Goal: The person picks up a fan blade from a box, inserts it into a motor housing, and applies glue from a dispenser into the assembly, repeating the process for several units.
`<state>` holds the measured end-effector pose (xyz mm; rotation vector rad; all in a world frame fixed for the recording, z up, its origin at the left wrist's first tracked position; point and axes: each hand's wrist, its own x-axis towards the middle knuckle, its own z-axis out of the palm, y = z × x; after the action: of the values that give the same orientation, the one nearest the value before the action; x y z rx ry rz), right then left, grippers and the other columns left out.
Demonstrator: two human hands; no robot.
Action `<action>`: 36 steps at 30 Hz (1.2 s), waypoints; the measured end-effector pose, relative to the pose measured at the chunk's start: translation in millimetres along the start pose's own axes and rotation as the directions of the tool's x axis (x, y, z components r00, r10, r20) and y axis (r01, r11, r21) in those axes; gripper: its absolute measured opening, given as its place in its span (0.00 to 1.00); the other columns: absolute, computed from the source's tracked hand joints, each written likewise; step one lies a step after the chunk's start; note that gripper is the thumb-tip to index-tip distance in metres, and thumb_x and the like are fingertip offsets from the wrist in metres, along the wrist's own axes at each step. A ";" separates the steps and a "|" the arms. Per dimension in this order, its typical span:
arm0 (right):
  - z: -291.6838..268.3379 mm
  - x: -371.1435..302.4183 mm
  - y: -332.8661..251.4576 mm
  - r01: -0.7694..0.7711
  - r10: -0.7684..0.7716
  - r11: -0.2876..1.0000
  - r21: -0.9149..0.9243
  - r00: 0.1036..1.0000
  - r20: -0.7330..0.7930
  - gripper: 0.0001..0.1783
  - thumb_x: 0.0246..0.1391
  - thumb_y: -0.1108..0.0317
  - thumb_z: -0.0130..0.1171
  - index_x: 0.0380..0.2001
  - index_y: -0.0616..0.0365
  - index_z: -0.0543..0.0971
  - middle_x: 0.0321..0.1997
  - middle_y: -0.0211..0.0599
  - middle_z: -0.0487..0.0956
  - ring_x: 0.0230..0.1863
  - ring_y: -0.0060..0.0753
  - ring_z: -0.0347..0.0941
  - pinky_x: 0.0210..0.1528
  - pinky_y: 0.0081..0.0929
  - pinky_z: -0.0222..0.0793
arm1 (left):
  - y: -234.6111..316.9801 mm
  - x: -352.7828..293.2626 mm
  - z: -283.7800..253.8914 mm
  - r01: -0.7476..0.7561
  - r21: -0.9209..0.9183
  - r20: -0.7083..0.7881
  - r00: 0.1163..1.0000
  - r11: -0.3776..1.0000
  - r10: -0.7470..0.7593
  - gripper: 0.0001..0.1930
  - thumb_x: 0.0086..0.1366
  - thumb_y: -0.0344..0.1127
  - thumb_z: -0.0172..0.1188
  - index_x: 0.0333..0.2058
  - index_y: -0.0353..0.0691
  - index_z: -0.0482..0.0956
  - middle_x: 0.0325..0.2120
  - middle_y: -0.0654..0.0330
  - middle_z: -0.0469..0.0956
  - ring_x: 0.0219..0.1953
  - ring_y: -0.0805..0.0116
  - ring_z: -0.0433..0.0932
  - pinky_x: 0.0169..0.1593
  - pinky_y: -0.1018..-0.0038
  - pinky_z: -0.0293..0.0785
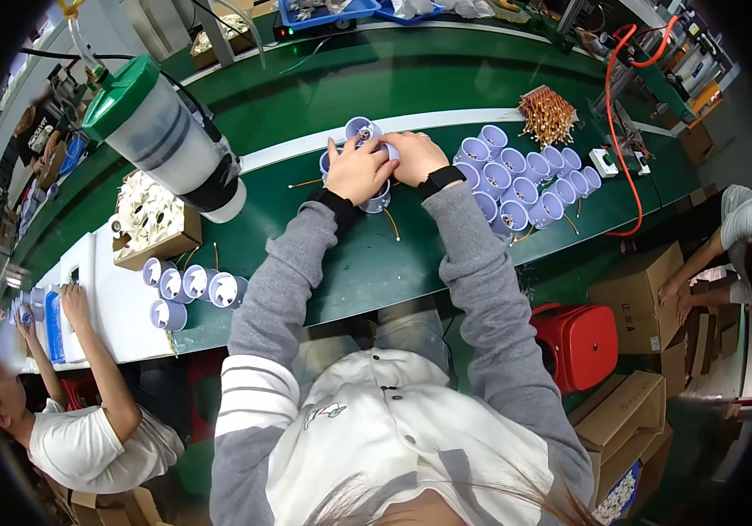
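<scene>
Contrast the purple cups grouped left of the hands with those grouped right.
The left cups number five; the right cups are far more numerous. White pieces sit in the left cups' openings, while brownish bits show inside several right cups. Both groups are light purple and rest on the green bench.

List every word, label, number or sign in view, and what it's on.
Brown carton, right: dark printed characters, which I won't copy out.
White label on that carton: too small to read.
Dark shirt, upper left: pale print, too small to read.
White jacket: small motif on the front; can't tell whether it holds letters.
Purple cups: no legible text.
</scene>
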<state>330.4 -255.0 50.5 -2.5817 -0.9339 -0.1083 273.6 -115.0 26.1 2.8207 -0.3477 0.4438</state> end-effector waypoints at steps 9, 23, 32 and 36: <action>10.9 -38.1 -15.2 -0.164 0.183 0.970 0.177 0.978 -0.099 0.37 0.37 0.68 0.67 0.54 0.59 0.66 0.48 0.54 0.74 0.47 0.54 0.72 0.49 0.36 0.70 | 3.0 -40.3 -15.4 0.057 -0.095 -0.027 0.998 0.994 -0.060 0.17 0.61 0.52 0.52 0.41 0.47 0.75 0.41 0.60 0.76 0.52 0.49 0.66 0.55 0.33 0.51; 49.9 -69.1 -39.8 0.007 -0.167 0.652 0.758 0.977 0.135 0.43 0.46 0.82 0.55 0.66 0.55 0.52 0.62 0.41 0.63 0.59 0.31 0.64 0.57 0.25 0.64 | 18.4 -133.8 -45.0 0.099 -0.077 -0.222 0.968 0.992 -0.114 0.28 0.53 0.49 0.63 0.51 0.46 0.70 0.56 0.54 0.63 0.63 0.45 0.54 0.59 0.34 0.45; 29.8 -68.0 -44.9 0.057 -0.234 0.669 0.741 0.963 0.137 0.39 0.49 0.82 0.50 0.66 0.54 0.53 0.63 0.38 0.62 0.63 0.31 0.58 0.58 0.25 0.62 | 20.1 -167.7 -52.5 0.288 -0.152 -0.058 0.952 0.946 -0.299 0.45 0.43 0.50 0.71 0.60 0.48 0.60 0.64 0.47 0.49 0.65 0.35 0.45 0.59 0.35 0.48; 17.4 -57.3 -50.8 0.023 -0.106 0.755 0.655 0.990 0.088 0.31 0.53 0.76 0.50 0.62 0.57 0.60 0.63 0.39 0.64 0.62 0.31 0.61 0.58 0.26 0.62 | 12.8 -160.0 -45.8 0.240 -0.322 -0.042 0.963 0.916 -0.267 0.46 0.43 0.46 0.72 0.60 0.47 0.58 0.64 0.46 0.49 0.65 0.34 0.44 0.60 0.39 0.50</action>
<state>253.0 -247.0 40.0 -1.9109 -0.8983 0.3128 110.0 -82.7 18.3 2.4801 -0.0265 0.4082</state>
